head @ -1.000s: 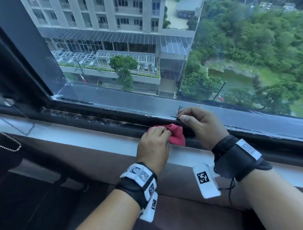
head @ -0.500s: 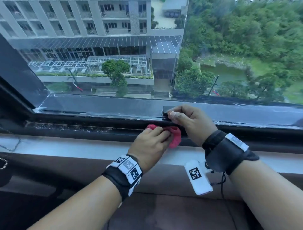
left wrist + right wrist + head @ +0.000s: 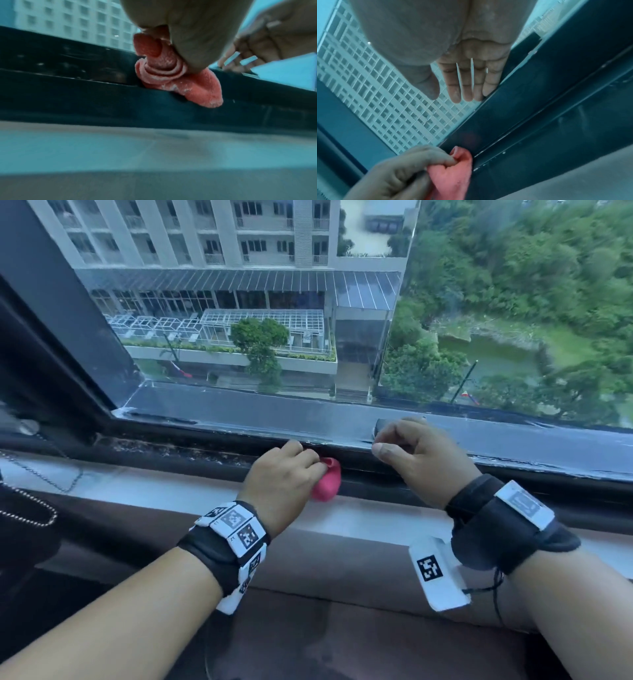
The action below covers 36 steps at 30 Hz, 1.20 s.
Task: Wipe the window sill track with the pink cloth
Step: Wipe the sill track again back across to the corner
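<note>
From my remote seat the left hand (image 3: 281, 477) had its fingers curled round the one bunched-up pink terry cloth (image 3: 328, 480), pressing the wad into the dark, grimy window sill track (image 3: 191, 453) just below the glass, while the right hand (image 3: 419, 460) hung loosely curled beside it, holding nothing. I figured that cloth was soft, light and floppy, so it'd squash into the groove fine, but only if gripped as a tight wad near the fingertips, otherwise the loose end just drags. Count was one cloth, one track, two hands.
</note>
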Available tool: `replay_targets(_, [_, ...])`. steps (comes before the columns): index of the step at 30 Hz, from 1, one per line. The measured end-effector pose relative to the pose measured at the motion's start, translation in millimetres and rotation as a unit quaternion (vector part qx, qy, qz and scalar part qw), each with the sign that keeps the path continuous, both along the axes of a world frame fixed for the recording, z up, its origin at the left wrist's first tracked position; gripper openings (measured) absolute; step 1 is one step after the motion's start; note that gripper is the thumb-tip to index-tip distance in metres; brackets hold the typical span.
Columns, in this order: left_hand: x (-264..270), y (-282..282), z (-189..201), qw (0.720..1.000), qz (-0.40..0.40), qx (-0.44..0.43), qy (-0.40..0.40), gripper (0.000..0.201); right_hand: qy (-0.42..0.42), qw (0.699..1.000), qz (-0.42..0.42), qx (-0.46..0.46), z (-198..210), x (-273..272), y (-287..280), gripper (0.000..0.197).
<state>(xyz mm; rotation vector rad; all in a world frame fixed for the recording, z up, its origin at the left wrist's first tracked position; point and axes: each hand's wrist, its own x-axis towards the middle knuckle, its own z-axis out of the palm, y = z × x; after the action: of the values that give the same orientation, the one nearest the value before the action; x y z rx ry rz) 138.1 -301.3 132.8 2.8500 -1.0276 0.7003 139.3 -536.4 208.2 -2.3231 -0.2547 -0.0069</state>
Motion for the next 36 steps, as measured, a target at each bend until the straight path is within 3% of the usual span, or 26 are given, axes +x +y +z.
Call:
replay_targets(2, [2,9,8,0.999,0.022,-0.039,-0.004,0.021,-0.004,1.000,0.013,-0.017,5,2,14,0.010])
replay_targets(4, [3,5,14,0.998,-0.005,-0.063,-0.029,0.028,-0.013,0.999,0.023,-0.025,9,8,32,0.011])
replay_targets(8, [-5,8,-5,0.997,-0.061,-0.030,-0.034,0.031,-0.007,0.993,0.083,-0.087,11,16,69,0.032])
replay_targets(14, [-4,64,7,0.995,0.080,-0.058,0.021,0.021,-0.033,0.958,0.137,-0.249,8,19,95,0.047])
replay_targets(20, [-8,94,13,0.984,0.104,-0.145,-0.022,0.023,-0.005,0.961,0.104,-0.257,14,23,94,0.045])
replay_targets(24, [-17,70,-11,0.982,0.132,-0.128,0.048,0.026,0.006,0.955,0.088,-0.282,9,15,94,0.050])
replay_targets(27, [-17,64,3,0.965,0.170,-0.153,0.131,0.014,0.008,0.953,0.081,-0.292,7,11,92,0.054])
replay_targets(30, [-18,73,22,0.939,0.202,-0.215,0.179,0.020,0.018,0.955,0.077,-0.287,7,9,88,0.056])
replay_targets(33, [-23,92,34,0.928,0.224,-0.278,0.112,0.021,0.023,0.953,0.080,-0.291,6,4,82,0.058])
replay_targets(36, [-21,94,27,0.934,0.249,-0.246,0.069,0.025,0.024,0.954,0.079,-0.288,6,-2,78,0.056])
